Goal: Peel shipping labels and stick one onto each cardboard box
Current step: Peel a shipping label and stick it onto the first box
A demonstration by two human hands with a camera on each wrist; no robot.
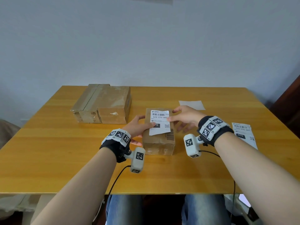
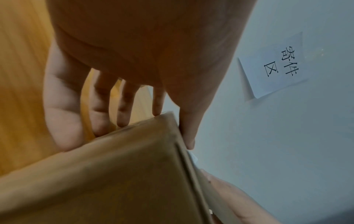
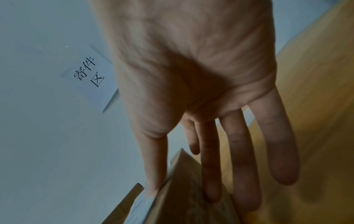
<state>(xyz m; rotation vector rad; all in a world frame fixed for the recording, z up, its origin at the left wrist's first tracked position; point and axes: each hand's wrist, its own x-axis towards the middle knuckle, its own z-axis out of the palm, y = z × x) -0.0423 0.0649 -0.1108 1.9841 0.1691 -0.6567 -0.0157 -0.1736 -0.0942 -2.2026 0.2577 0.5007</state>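
- Head view: left hand (image 1: 138, 127) at the left side of the small box (image 1: 159, 140), thumb flat on the label (image 1: 159, 122), fingers straight down the box's side.
- Left wrist view: fingers (image 2: 122, 109) straight, tips touching the box wall (image 2: 114, 174); thumb on the top edge.
- Right hand (image 1: 185, 117) spread at the box's right side, thumb pressing the label's right edge; fingers extended, one touching the box side in the right wrist view.
- Label lies slightly skewed on the box top; reads "070-070-A80", barcode above, black block "070", QR code.
- Box stands mid-table (image 1: 48, 151), near the front half; printed barcode on its top.
- Two bigger boxes (image 1: 102, 106) touching, back left, well apart.
- Spare labels (image 1: 245, 133) at the right edge; white backing sheet (image 1: 192, 104) behind the right hand.
- Wall sign (image 2: 275, 65) reads "寄件区".
- Bare wood shows in front and at left.
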